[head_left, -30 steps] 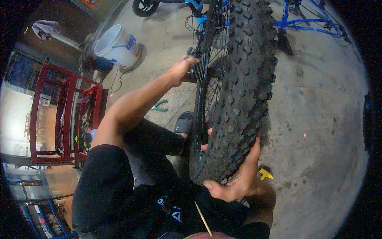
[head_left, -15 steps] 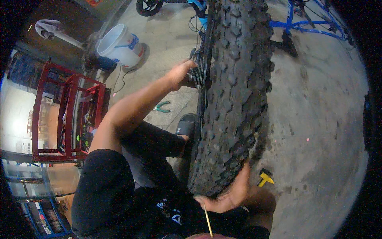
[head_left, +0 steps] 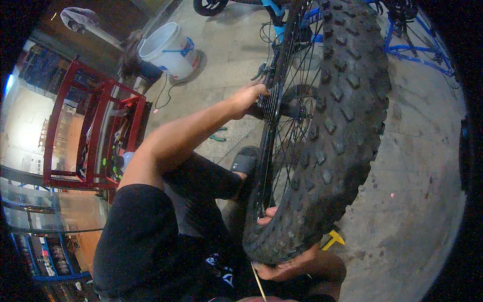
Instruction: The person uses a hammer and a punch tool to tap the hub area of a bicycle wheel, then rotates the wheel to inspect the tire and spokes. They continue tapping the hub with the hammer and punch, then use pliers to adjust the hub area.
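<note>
A bicycle wheel with a wide, knobby black tyre [head_left: 347, 116] stands tilted in front of me, spokes and hub showing on its left side. My left hand [head_left: 247, 100] is closed at the wheel's centre, beside the stack of sprockets [head_left: 266, 108]; its fingertips are partly hidden. Around the near end of the tyre wraps my right hand [head_left: 289, 266], palm under the tread. Its fingertips come through to the inner side, by the rim. A thin pale stick [head_left: 258, 282] rises from the lower edge towards the right hand; whether they touch, I cannot tell.
A yellow-handled hammer [head_left: 332, 240] lies on the floor right of the tyre. Green-handled pliers [head_left: 218, 135] lie behind my left forearm. A white bucket [head_left: 168, 50] and a red tool rack [head_left: 95, 133] stand at left. Blue bicycle frames [head_left: 420, 53] are at the far right.
The wheel has swung to the right and turned, so its spokes and hub now show. My right hand's fingertips have come into view inside the rim. Both hands keep hold; the whole view has shifted.
</note>
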{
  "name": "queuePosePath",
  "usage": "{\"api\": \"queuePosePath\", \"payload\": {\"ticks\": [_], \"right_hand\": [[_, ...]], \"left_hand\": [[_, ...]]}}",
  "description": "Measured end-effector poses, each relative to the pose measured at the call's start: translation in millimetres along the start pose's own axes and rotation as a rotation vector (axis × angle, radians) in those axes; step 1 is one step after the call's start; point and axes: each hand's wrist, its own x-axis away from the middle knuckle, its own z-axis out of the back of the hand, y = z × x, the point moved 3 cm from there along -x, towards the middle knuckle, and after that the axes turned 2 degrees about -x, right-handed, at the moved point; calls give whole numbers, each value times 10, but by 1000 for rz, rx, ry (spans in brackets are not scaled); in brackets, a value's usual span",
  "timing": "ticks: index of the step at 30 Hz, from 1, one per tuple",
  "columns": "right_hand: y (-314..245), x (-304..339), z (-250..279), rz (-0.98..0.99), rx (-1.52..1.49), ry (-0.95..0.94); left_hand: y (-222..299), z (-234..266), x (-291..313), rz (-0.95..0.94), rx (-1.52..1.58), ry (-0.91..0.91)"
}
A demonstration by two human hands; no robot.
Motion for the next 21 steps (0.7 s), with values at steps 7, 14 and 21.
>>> {"api": "queuePosePath", "payload": {"ticks": [7,14,21], "right_hand": [[75,97,-50,169,138,-134],[-8,73,-27,234,265,-78],[7,115,-38,155,192,-205]], "left_hand": [[-141,91,-108,58,1,47],[-96,41,-128,48,-27,-22],[-131,59,-40,106,-34,-22]]}}
